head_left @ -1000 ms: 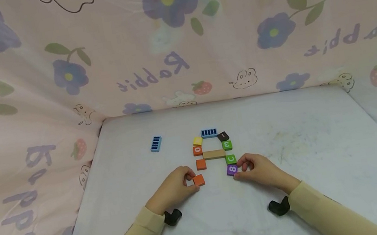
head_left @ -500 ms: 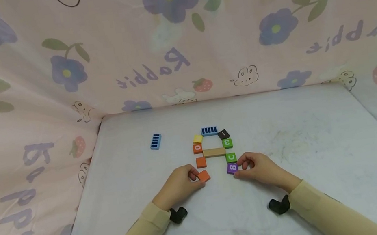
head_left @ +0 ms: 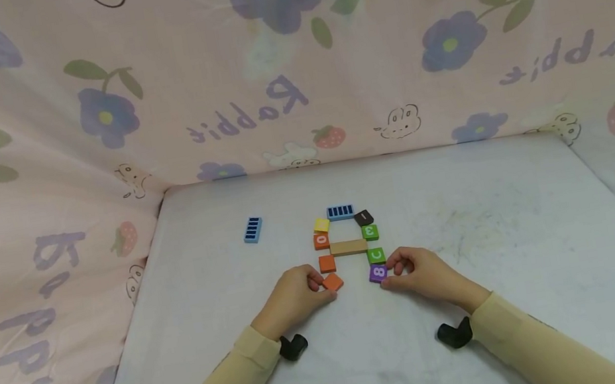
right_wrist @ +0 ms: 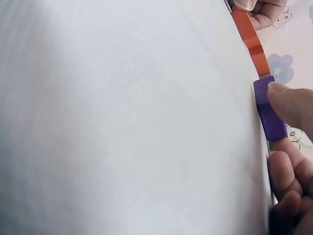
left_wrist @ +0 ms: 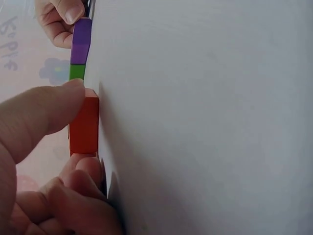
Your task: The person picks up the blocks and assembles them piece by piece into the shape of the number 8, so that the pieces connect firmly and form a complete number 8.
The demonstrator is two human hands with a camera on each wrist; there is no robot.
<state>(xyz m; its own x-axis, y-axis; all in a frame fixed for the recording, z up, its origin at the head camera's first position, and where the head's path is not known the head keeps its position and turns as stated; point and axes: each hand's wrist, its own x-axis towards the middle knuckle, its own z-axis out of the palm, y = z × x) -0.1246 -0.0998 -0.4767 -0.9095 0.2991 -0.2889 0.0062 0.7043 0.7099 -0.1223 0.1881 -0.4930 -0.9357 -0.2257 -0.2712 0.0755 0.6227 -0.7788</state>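
Between thumb and fingers my left hand [head_left: 295, 294] pinches an orange block [head_left: 332, 282], turned at an angle just below another orange block [head_left: 327, 263]. My right hand [head_left: 430, 272] pinches a purple block [head_left: 378, 273] marked 8, which lies just below a green block [head_left: 376, 255] marked C. In the left wrist view the thumb presses one edge of the orange block [left_wrist: 84, 125], fingers at the opposite side. The right wrist view has the thumb and fingers on the purple block [right_wrist: 271, 110].
Above lie a wooden bar [head_left: 348, 248], an orange 0 block [head_left: 321, 241], a green 3 block [head_left: 370, 232], a yellow block [head_left: 321, 225], a black block [head_left: 364, 217] and a blue striped block [head_left: 340, 213]. Another blue block [head_left: 253, 229] lies apart at left on the white table [head_left: 507, 268].
My left hand has slid the orange block rightward and a little upward, and the block has turned to a diamond angle. The right hand stays at the purple block.
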